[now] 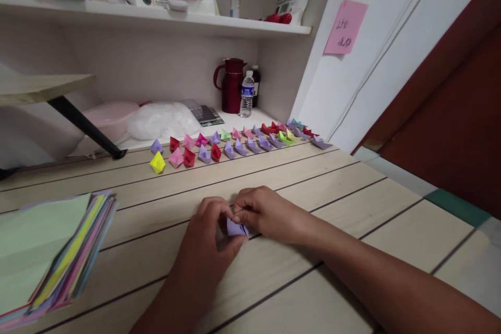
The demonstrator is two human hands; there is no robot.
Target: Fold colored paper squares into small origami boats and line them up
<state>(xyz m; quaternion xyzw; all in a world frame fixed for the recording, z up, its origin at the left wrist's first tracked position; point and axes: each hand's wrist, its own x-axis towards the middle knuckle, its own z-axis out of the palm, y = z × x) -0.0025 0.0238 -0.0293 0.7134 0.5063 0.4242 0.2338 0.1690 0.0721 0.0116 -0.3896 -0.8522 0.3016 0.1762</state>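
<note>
A small piece of folded purple paper (236,228) is held between both hands, just above or on the striped tabletop (313,282). My left hand (213,232) grips it from the left, fingers curled over the top and thumb below. From the right, my right hand (264,214) pinches its upper edge between thumb and fingers. The fingers cover part of the paper. Beyond the hands stand two rows of small folded paper boats in several colours, among them a yellow boat (157,163) at the left end and a purple boat (204,154).
A stack of coloured paper sheets (43,250) lies at the left. Behind the boats stand a dark red jug (231,88), a water bottle (247,95) and a white plastic bag (162,121). A black leg (88,128) supports a wooden stand at the left.
</note>
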